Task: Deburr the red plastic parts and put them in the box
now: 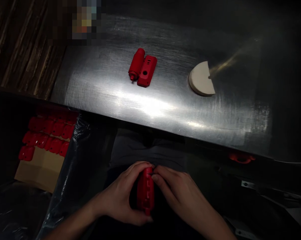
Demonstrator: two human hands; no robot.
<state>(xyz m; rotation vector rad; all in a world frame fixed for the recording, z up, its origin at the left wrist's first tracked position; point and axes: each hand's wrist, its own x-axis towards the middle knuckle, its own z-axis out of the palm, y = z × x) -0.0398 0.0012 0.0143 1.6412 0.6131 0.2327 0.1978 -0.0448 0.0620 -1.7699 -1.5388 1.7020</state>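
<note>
The left hand [119,198] clasps the red casing [146,191], which could twist if the right hand [182,188], pinching a thin dark piece [151,173], pushes sideways

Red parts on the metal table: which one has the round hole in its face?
The flat, angular one, nearer the pale half-disc; the rounded one beside it shows no such hole.

No text, label, brand, number or sign can be read anywhere in the frame. The patch at the upper left is pixelated, and any print there is impossible to make out.
</note>
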